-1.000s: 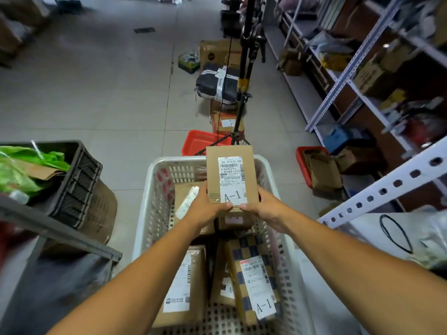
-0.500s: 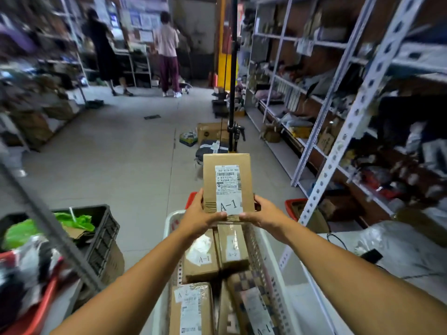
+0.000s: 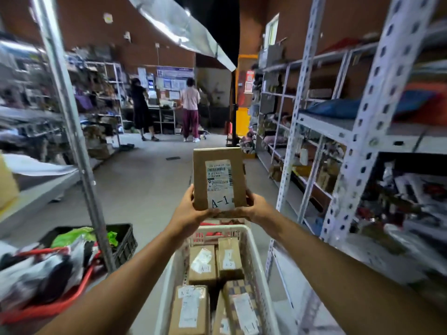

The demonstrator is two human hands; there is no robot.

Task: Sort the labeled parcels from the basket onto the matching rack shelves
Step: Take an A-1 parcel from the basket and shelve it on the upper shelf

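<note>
A-1 parcel (image 3: 219,178) upright above basket (image 3: 251,257); left hand (image 3: 187,213), right hand (image 3: 257,207) grip grasping lower corners.

Dim indoor light; a glaring ceiling panel (image 3: 169,22) overhead; edges smear and bend, perhaps from motion blur.

Ahead of you the aisle floor (image 3: 145,180) lies open between the racks. A slanted metal post (image 3: 72,131) stands close on your left, with a black crate (image 3: 125,243) at its foot. On your right the white rack upright (image 3: 358,131) crowds near, its shelves packed with goods. The basket (image 3: 251,262) blocks the way below your hands. Two people (image 3: 167,110) stand at the far end.
</note>
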